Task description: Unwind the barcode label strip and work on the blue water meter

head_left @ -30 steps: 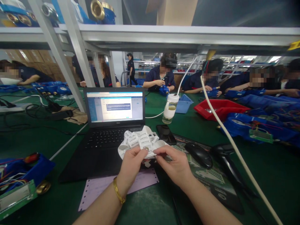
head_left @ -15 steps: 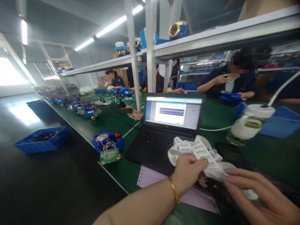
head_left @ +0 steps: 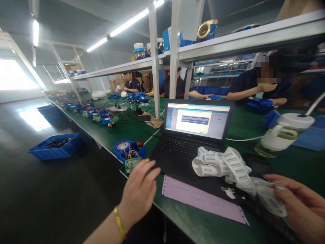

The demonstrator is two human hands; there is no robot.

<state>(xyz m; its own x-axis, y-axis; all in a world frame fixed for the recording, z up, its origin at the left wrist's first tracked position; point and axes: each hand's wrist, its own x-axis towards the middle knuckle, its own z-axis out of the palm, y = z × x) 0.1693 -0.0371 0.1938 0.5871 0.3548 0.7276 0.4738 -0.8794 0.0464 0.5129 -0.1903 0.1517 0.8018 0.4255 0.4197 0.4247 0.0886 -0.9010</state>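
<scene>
Left hand (head_left: 139, 194) open, fingers spread, beside blue round meter with green circuit board (head_left: 129, 153) at desk's near edge. Right hand (head_left: 302, 206) pinches white barcode label strip (head_left: 228, 166) (curled, long axis running left toward black laptop (head_left: 193, 135)). Blue plastic bin (head_left: 56, 146) on floor holds dark parts.

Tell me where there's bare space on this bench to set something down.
Bare green table lies between the laptop and the black cables. Crowded: the label strip, pink paper and right hand before the laptop; left hand nears the blue meter.
</scene>
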